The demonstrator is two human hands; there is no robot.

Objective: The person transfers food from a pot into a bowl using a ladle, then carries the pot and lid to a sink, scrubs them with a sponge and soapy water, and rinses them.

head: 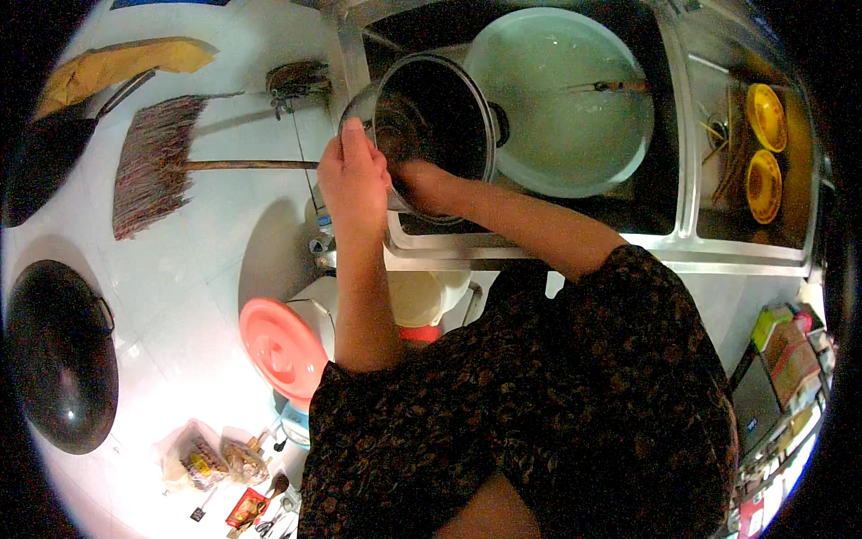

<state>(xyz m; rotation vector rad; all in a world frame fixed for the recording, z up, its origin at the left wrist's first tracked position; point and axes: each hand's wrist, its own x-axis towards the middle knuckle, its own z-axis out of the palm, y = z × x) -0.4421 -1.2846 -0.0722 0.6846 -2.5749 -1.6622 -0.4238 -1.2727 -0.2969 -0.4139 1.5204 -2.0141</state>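
Observation:
A deep metal pot [460, 101] with a dark inside is tipped over the left part of the sink [532, 250], its mouth facing me. My left hand [353, 165] grips the pot's left side, thumb on top. My right hand [421, 185] reaches over the rim into the pot; its fingers are in shadow, and whether they hold anything is hidden. At the pot's right edge sticks out a black side handle [500, 124]. Right behind the pot, a large pale basin [643, 151] in the sink holds cloudy water. A thin-handled utensil [616, 86] lies at the basin's right side.
Two yellow bowls [766, 118] sit in the right sink compartment beside some thin sticks [715, 143]. Left of the sink are a broom [158, 165], a wok [60, 357] and a pink round lid [279, 350]. Packed shelves [788, 377] line the right.

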